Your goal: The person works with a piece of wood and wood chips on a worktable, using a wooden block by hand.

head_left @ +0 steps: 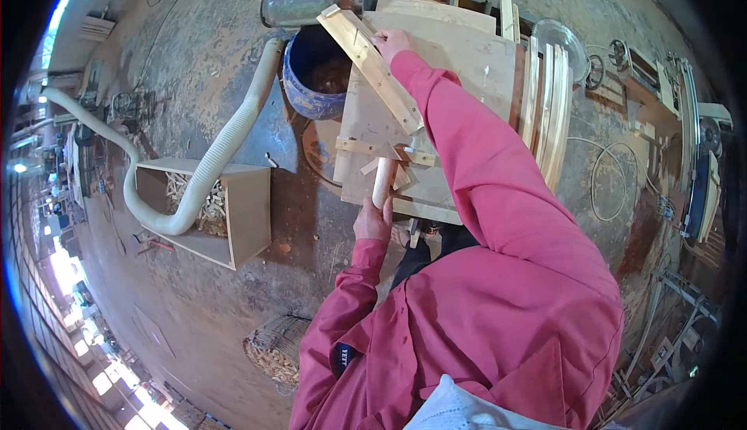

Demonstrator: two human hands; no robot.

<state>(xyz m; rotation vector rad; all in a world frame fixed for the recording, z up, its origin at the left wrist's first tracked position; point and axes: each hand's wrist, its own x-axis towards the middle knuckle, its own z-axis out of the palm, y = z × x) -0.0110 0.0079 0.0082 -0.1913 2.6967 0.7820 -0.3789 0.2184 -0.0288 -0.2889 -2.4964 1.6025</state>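
My left hand (373, 218) is wrapped round the lower end of a round wooden piece (383, 182) at the near edge of a board-topped table (459, 60). The piece's upper end meets small wooden blocks (402, 175) and a crosswise strip (354, 146); the exact contact there is too small to tell. Farther up, my right hand (391, 43) has curled fingers at the right edge of a long wooden plank (373, 68), which lies slantwise over the tabletop. Its fingertips are partly hidden against the plank.
A blue drum (311, 99) stands left of the table, beside a pale ribbed hose (226, 138). The hose runs over an open wooden box (250, 216) of offcuts. Long wood strips (554, 111) lie along the table's right side. A wire basket (278, 348) sits on the floor.
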